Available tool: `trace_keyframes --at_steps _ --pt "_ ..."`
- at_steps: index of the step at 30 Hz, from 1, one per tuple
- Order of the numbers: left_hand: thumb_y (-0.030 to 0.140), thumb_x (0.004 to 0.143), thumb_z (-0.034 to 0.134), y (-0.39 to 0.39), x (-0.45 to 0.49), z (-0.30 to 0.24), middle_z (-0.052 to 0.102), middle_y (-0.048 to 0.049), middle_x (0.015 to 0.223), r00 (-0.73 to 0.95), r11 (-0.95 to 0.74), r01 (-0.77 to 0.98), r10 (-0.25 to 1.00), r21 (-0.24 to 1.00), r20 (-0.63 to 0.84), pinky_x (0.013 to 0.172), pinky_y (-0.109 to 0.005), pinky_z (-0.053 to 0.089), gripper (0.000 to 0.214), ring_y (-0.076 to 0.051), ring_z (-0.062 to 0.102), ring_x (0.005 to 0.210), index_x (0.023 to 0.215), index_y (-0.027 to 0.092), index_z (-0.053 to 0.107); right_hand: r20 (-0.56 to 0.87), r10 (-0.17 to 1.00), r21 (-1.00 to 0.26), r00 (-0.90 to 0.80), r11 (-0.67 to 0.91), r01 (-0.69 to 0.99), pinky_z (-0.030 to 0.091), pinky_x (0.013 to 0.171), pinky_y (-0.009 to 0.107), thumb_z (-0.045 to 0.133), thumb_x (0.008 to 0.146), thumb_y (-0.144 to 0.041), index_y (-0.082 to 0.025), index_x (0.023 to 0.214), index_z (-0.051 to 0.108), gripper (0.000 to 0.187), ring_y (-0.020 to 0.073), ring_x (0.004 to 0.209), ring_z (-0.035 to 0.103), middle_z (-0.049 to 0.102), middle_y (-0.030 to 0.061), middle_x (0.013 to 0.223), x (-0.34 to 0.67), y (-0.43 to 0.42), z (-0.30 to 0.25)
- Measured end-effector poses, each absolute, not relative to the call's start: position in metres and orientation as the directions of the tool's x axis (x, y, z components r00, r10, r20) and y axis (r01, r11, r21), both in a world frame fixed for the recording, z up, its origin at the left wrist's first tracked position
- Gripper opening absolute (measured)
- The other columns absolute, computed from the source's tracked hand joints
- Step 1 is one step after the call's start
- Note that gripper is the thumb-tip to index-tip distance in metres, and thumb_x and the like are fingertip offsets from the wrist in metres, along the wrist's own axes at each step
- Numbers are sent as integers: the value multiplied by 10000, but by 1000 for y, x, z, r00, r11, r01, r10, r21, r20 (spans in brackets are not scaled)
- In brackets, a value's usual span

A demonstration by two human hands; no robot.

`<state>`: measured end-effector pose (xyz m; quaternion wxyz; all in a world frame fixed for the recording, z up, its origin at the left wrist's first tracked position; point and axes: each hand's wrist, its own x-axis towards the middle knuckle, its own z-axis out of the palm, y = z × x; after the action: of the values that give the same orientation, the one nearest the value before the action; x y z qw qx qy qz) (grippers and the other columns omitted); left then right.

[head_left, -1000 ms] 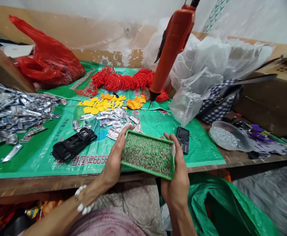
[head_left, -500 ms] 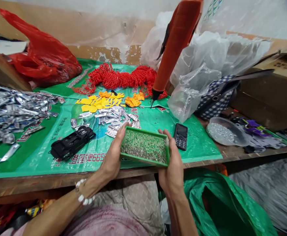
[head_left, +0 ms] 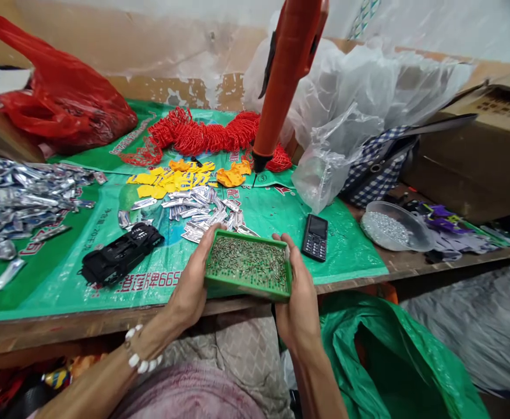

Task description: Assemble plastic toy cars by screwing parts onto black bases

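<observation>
Gripping green tray (head_left: 246, 287) at both ends with left hand (head_left: 189, 286) and right hand (head_left: 297, 291), by counter's (head_left: 63, 334) front edge. Now showing screws (head_left: 248, 259) spread, not bunched nearside; apparently evening out by shaking.

through the head-camera feed i look forward and down, close above the bench's near edge (head_left: 58, 333), toward the far wall (head_left: 150, 43).

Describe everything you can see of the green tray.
The green tray is shallow, rectangular, seemingly plastic, with raised walls and a dotted floor. Many small metal pieces, probably screws, lie scattered inside. It is held open side up, the left hand at its left end, the right hand at its right, near the table edge; contact there is unclear.
</observation>
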<state>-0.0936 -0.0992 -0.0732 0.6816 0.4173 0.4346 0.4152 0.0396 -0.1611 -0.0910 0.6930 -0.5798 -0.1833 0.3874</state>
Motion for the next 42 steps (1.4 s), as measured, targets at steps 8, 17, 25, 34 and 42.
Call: trace_keyframes --at_steps 8,17,25,34,42 --pt "685 939 459 -99 -98 -83 407 19 1588 307 132 -164 949 978 -77 1280 -446 137 630 -248 265 1516 1422 287 524 -57 746 -975 664 102 -198 221 1238 490 473 947 -576 -327 1369 577 500 217 1446 405 562 -1 1465 36 -165 -92" --pt "656 978 403 -96 -95 -78 449 13 1560 318 24 -212 947 977 45 1275 -445 160 585 -264 302 1499 1427 301 520 43 746 -957 665 222 -187 316 1190 496 461 976 -490 -358 1374 567 432 230 1424 443 553 5 1476 36 -161 -83" --pt "648 985 396 -87 -94 -81 430 11 1572 314 32 -201 949 979 33 1274 -466 160 586 -243 249 1522 1429 286 519 -7 744 -953 668 198 -231 274 1204 515 504 932 -566 -330 1362 571 495 235 1422 441 566 9 1460 37 -153 -84" --pt "673 919 492 -91 -96 -75 446 -16 1562 267 146 -207 960 967 -88 1274 -453 154 647 -253 269 1515 1406 251 545 -59 761 -969 646 112 -220 277 1213 493 487 909 -635 -312 1359 588 563 225 1423 429 580 7 1444 38 -153 -88" --pt "660 874 543 -95 -96 -78 408 -8 1586 262 284 -206 938 936 -227 1272 -474 158 658 -255 263 1518 1390 251 547 -153 758 -957 634 48 -288 373 1169 468 532 883 -632 -304 1324 624 558 229 1408 450 623 7 1387 37 -155 -91"
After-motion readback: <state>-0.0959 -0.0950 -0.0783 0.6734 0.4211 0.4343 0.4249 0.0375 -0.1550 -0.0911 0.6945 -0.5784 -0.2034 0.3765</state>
